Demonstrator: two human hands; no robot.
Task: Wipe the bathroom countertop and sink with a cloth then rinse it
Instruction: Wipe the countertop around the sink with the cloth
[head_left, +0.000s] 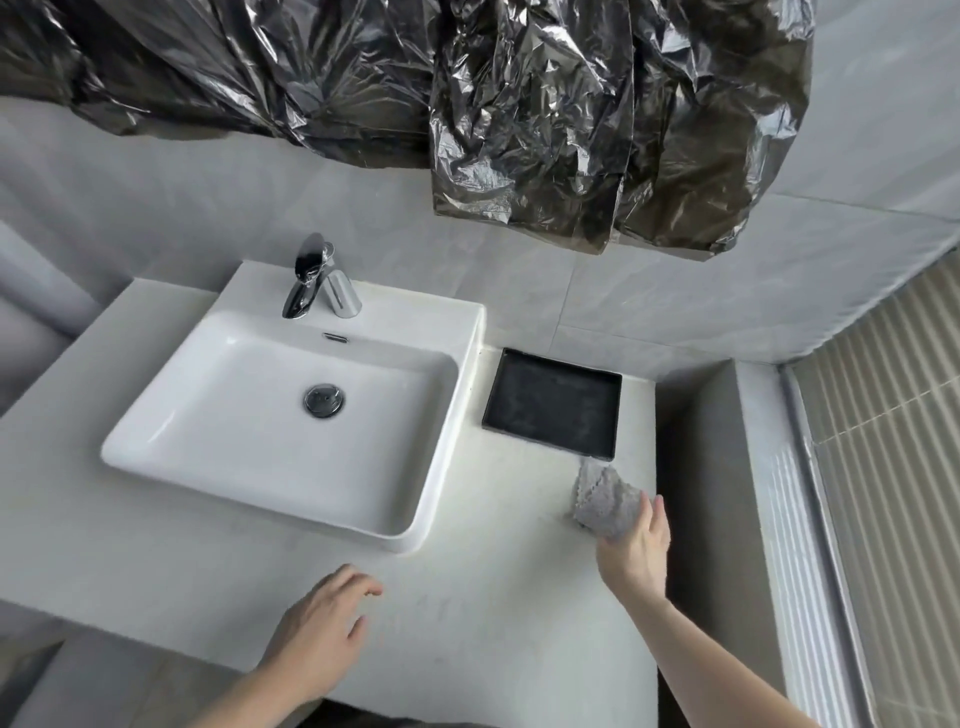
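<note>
— Hands?
— Right hand (635, 551) grips the grey cloth (605, 501) on the counter (493, 623); left hand (317, 623) hovers relaxed, holding nothing.
— The sink (436, 457)?
— At ten o'clock from the cloth; black tray (551, 404) at twelve.

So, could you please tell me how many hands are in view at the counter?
2. The left hand hovers open over the countertop in front of the sink. The right hand holds the grey cloth near the black tray. None seems hidden.
</note>
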